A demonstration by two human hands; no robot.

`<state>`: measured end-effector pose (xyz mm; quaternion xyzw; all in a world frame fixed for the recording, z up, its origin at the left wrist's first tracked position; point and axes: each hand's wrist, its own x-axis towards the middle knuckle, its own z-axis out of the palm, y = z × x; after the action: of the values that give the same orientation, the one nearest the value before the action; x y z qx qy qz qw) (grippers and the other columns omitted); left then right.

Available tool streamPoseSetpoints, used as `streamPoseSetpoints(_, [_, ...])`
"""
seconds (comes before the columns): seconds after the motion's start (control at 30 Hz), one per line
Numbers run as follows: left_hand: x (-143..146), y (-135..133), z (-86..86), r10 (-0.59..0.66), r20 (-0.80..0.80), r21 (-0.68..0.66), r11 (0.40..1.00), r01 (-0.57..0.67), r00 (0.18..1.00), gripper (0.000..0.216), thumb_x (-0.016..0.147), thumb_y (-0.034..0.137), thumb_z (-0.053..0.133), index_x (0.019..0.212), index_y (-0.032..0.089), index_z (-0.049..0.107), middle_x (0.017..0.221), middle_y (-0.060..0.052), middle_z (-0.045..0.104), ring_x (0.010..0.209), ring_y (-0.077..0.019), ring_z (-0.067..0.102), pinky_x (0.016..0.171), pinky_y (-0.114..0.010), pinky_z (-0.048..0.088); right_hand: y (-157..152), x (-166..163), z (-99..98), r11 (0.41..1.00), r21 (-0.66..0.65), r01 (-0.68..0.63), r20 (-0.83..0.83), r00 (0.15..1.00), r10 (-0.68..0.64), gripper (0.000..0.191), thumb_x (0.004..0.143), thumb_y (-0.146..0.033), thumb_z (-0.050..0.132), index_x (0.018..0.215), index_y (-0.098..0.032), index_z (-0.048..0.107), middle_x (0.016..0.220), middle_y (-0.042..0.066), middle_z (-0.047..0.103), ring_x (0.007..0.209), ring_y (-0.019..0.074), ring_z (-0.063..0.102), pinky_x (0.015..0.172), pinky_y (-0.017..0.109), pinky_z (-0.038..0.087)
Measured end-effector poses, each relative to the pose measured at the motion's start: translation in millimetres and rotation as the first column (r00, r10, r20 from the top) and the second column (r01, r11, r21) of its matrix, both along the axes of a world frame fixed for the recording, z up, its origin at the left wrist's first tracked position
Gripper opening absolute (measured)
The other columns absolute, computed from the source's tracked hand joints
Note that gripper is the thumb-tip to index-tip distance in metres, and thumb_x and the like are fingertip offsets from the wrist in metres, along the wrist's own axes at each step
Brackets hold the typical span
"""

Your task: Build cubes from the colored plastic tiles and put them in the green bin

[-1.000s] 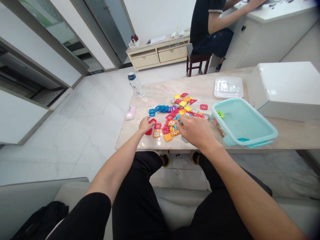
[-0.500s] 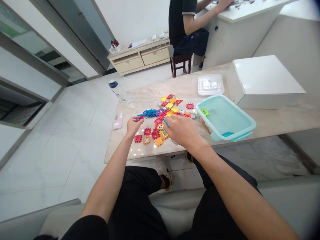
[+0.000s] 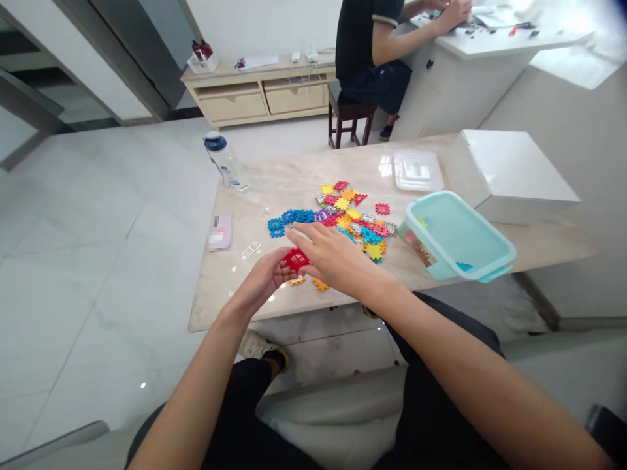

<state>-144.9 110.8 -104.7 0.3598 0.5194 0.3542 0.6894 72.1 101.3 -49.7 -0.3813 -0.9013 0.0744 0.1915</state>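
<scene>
My left hand (image 3: 263, 276) is raised over the near edge of the marble table (image 3: 274, 287) with its fingers closed on a red square building tile (image 3: 296, 259). My right hand (image 3: 329, 254) reaches across right beside it, fingers stretched out towards the same red tile and the blue pieces (image 3: 289, 218). A heap of coloured plastic tiles (image 3: 353, 219) in red, yellow, orange and blue lies spread on the table just beyond both hands. Two orange tiles (image 3: 308, 282) lie under my hands.
A turquoise plastic bin (image 3: 484, 261) sits to the right of the heap, its clear lid (image 3: 417, 171) behind it. A white box (image 3: 514, 173) stands at far right, a water bottle (image 3: 221, 156) at far left. Another person sits on a stool (image 3: 349, 117) beyond.
My left hand has lifted a red tile off the table and drawn it towards me. My right hand has swung left from the heap to meet it. The view has shifted.
</scene>
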Motion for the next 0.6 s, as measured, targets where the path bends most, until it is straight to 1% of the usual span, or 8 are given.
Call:
streamPoseSetpoints(0.07, [-18.2,-10.3,-9.7,0.046,0.039,-0.024,0.999,-0.045,0.998,0.035,0.091,0.052,0.078,0.097,0.018,0.074,0.084,-0.009,0.078,0.077,-0.0218,0.075,0.078,-0.035,0.064,-5.4,-27.6,-4.9,0.998,-0.036,-0.056,0.052,0.997,0.058,0.054,0.102,-0.021,0.077,0.152,-0.018,0.057,0.157,0.020,0.061,0.142,0.0371,0.060,0.118,0.055,0.055])
streamPoseSetpoints(0.13, [-33.6,-14.5,-15.0,0.100,0.063,-0.021,0.995,-0.099,0.993,0.037,0.091,0.056,0.079,0.089,0.019,0.073,0.077,-0.005,0.074,0.069,-0.0182,0.069,0.071,-0.031,0.061,-9.6,-53.1,-10.8,0.994,-0.070,-0.080,0.088,0.992,0.086,0.043,0.105,-0.015,0.069,0.147,-0.017,0.061,0.148,0.019,0.067,0.135,0.0355,0.065,0.114,0.054,0.058])
streamPoseSetpoints(0.17, [-40.4,-14.7,-15.4,0.122,0.067,-0.004,0.993,-0.122,0.990,0.040,0.091,0.059,0.080,0.085,0.020,0.072,0.074,-0.004,0.071,0.066,-0.0167,0.066,0.069,-0.029,0.059,-10.4,-64.2,-13.5,0.993,-0.083,-0.083,0.091,0.992,0.090,0.042,0.106,-0.011,0.064,0.148,-0.017,0.061,0.147,0.019,0.068,0.134,0.0348,0.066,0.114,0.054,0.058])
streamPoseSetpoints(0.23, [-53.5,-13.4,-12.3,0.169,0.047,0.071,0.983,-0.172,0.985,0.047,0.090,0.065,0.080,0.078,0.020,0.072,0.069,-0.002,0.067,0.062,-0.0155,0.061,0.064,-0.028,0.055,-8.3,-82.6,-17.4,0.992,-0.093,-0.091,0.051,0.994,0.096,0.046,0.107,-0.008,0.057,0.152,-0.017,0.059,0.149,0.020,0.067,0.137,0.0344,0.065,0.116,0.054,0.058])
streamPoseSetpoints(0.33, [-73.6,-13.7,-5.9,0.254,-0.033,0.212,0.947,-0.241,0.967,0.056,0.091,0.073,0.076,0.071,0.020,0.072,0.066,-0.002,0.064,0.061,-0.0156,0.058,0.061,-0.029,0.048,-0.2,-101.9,-20.7,0.987,-0.100,-0.127,-0.081,0.990,0.119,0.051,0.109,-0.016,0.061,0.159,-0.021,0.055,0.155,0.018,0.065,0.146,0.0340,0.062,0.123,0.057,0.055])
streamPoseSetpoints(0.4, [-85.9,-17.6,-6.0,0.295,-0.089,0.255,0.930,-0.265,0.951,0.059,0.092,0.073,0.075,0.066,0.020,0.071,0.063,-0.001,0.063,0.059,-0.0151,0.054,0.059,-0.029,0.044,4.4,-111.6,-23.2,0.983,-0.115,-0.143,-0.128,0.983,0.128,0.051,0.108,-0.019,0.064,0.159,-0.022,0.055,0.152,0.017,0.067,0.144,0.0332,0.063,0.124,0.058,0.054])
streamPoseSetpoints(0.5, [-99.0,-26.5,-11.1,0.325,-0.164,0.294,0.918,-0.268,0.932,0.059,0.095,0.071,0.072,0.065,0.019,0.073,0.062,-0.002,0.064,0.060,-0.0154,0.054,0.061,-0.030,0.043,5.9,-123.8,-28.2,0.973,-0.171,-0.153,-0.104,0.985,0.137,0.049,0.107,-0.019,0.067,0.155,-0.018,0.058,0.143,0.018,0.071,0.134,0.0328,0.069,0.117,0.055,0.058])
streamPoseSetpoints(0.6, [-105.0,-34.2,-12.1,0.356,-0.272,0.402,0.886,-0.231,0.894,0.059,0.099,0.067,0.067,0.065,0.020,0.074,0.062,-0.002,0.066,0.062,-0.0168,0.057,0.062,-0.030,0.042,4.0,-132.8,-30.2,0.964,-0.209,-0.162,-0.094,0.985,0.145,0.050,0.105,-0.023,0.073,0.152,-0.016,0.060,0.139,0.019,0.072,0.130,0.0327,0.070,0.112,0.052,0.060])
